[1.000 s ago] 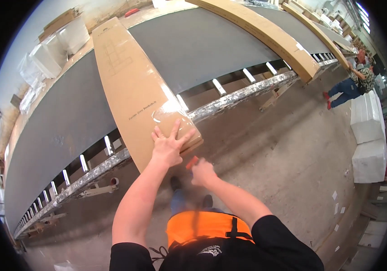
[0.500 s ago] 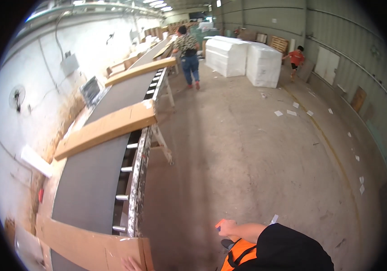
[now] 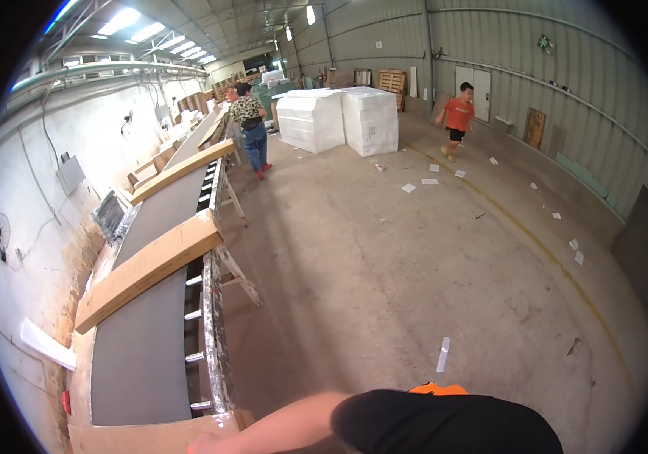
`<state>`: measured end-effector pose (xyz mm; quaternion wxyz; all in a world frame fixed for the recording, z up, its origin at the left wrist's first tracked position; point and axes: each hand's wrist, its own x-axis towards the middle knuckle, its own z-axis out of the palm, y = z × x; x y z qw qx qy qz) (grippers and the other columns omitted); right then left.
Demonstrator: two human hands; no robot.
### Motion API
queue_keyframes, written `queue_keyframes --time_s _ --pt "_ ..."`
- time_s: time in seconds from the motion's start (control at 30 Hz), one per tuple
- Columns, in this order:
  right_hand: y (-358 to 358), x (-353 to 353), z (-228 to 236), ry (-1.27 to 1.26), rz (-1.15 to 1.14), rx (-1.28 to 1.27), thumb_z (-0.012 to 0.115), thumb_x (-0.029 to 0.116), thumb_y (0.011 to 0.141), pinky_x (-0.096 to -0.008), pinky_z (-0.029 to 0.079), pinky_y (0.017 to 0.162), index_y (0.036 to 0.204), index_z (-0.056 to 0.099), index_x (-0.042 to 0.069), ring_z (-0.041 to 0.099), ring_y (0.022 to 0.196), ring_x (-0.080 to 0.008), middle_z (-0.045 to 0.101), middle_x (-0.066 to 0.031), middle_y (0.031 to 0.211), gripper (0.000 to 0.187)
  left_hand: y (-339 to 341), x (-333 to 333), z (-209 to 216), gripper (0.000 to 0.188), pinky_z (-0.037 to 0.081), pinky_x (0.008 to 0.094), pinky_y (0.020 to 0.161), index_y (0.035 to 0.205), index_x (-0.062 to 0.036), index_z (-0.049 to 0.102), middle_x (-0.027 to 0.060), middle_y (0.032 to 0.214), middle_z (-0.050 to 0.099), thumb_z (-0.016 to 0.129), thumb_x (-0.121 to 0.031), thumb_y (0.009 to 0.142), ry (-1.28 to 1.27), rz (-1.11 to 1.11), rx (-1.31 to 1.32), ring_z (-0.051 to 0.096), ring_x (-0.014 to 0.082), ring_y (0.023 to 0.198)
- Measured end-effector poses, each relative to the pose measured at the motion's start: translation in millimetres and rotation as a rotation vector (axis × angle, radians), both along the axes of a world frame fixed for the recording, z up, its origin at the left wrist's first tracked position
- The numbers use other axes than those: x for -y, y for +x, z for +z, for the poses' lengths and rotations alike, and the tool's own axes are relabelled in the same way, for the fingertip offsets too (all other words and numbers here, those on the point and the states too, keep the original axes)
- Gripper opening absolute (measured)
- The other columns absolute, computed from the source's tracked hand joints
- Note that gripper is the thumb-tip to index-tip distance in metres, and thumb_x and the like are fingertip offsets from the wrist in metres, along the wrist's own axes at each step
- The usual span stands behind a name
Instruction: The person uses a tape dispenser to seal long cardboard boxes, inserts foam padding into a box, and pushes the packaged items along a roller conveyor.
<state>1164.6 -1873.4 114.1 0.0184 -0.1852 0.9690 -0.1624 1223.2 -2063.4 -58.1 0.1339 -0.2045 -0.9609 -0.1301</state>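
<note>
Across the lower edge, my right forearm in a black sleeve reaches left to the nearest long brown carton (image 3: 127, 437). The blurred right hand (image 3: 209, 443) is at the carton's right end, its fingers mostly cut off by the picture's edge, so what it holds does not show. My left hand is out of the picture. Under the carton runs a grey conveyor belt (image 3: 142, 363). Farther up, a second long carton (image 3: 150, 265) lies slantwise across it, and a third (image 3: 180, 172) lies beyond that.
Metal rollers and a paint-worn frame (image 3: 220, 363) edge the belt. A person (image 3: 248, 125) in a camouflage top stands beside the far conveyor. Another person in an orange shirt (image 3: 459, 115) is by the right wall. White wrapped stacks (image 3: 369, 125) stand behind; paper scraps (image 3: 409, 188) dot the floor.
My right arm has swung left to the near carton; earlier its hand held a small orange-and-blue thing. My left hand has left the picture. The view has turned right and the orange-shirted person is nearer.
</note>
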Motion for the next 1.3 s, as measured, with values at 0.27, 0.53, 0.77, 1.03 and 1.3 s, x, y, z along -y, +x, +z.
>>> queue_keyframes --time_s 0.27,0.53,0.77,1.03,1.3 --pt "35.8 24.1 -20.7 0.091 0.037 0.149 0.073 0.019 0.051 -0.0436 0.055 0.064 0.068 0.072 0.013 0.069 0.073 -0.0318 0.069 -0.0092 0.070 0.017 5.1 15.4 -19.8 0.126 0.056 0.0452 0.071 0.143 -0.0058 0.042 0.0230 0.112 0.062 0.086 -0.071 0.045 0.070 0.067 0.012 0.067 0.0373 0.087" --pt "144.4 -1.8 -96.2 0.083 -0.092 0.242 0.071 0.019 0.058 -0.0428 0.053 0.068 0.056 0.068 0.010 0.067 0.068 -0.0336 0.066 -0.0129 0.062 0.010 43.5 -11.3 75.9 0.120 0.055 0.0492 0.075 0.139 -0.0021 0.043 0.0226 0.118 0.063 0.088 -0.061 0.044 0.263 0.181 0.317 0.067 0.0433 0.093" --pt "137.8 48.9 -239.8 0.467 0.140 0.219 0.072 0.023 0.067 -0.0415 0.054 0.071 0.093 0.074 0.010 0.065 0.094 -0.0255 0.068 -0.0108 0.095 0.029 46.1 6.6 57.3 0.117 0.052 0.0408 0.096 0.140 0.0039 0.046 0.0234 0.138 0.054 0.094 -0.045 0.045 0.088 0.196 0.184 0.060 0.0353 0.119" --pt "81.6 -181.5 -205.2 -1.488 -0.453 0.760 0.061 -0.012 0.056 -0.0257 0.057 0.075 0.121 0.072 0.014 0.067 0.085 -0.0106 0.073 -0.0033 0.107 0.071 40.5 -7.0 70.5 0.122 0.055 0.0354 0.091 0.141 0.0051 0.037 0.0218 0.133 0.059 0.095 -0.041 0.045 0.071 0.170 0.190 0.063 0.0302 0.116" --pt "-108.3 -223.0 -139.4 -1.101 -0.078 1.089 0.069 0.004 0.058 -0.0264 0.054 0.073 0.116 0.073 0.005 0.065 0.081 -0.0130 0.072 -0.0075 0.089 0.058 39.0 -16.2 80.1 0.133 0.054 0.0359 0.093 0.144 0.0097 0.031 0.0225 0.132 0.059 0.095 -0.049 0.043 0.026 0.247 0.352 0.064 0.0316 0.116"
